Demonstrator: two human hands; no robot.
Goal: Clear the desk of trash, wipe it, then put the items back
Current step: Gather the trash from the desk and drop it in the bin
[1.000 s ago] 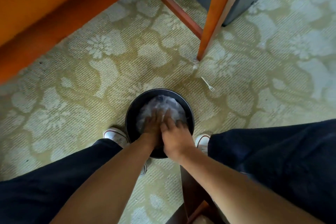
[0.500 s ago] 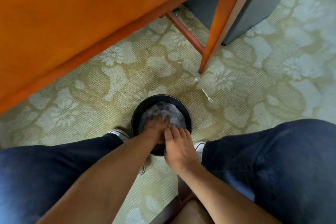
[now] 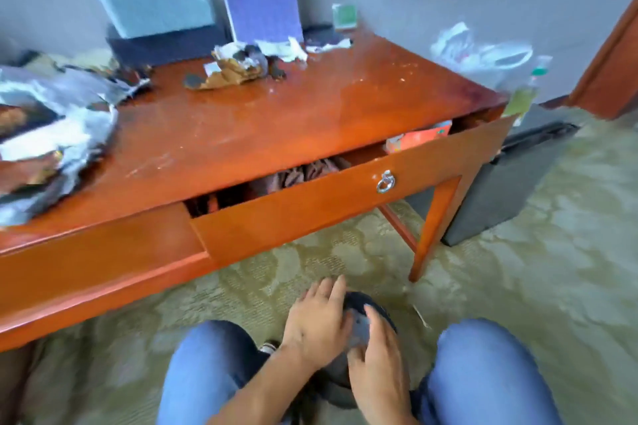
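So, up out of the bin [image 3: 371, 317] now: left hand [image 3: 316, 328] and right hand [image 3: 378, 360] both loosely spread, holding nothing. Still plenty of trash [image 3: 238, 64] along the table's [image 3: 276, 121] back edge and left side, so probably another load next.

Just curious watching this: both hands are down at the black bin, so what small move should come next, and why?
Probably lift the left hand toward the crumpled foil wrappers on the desk: both hands look open and hold nothing, and trash still litters the desktop.
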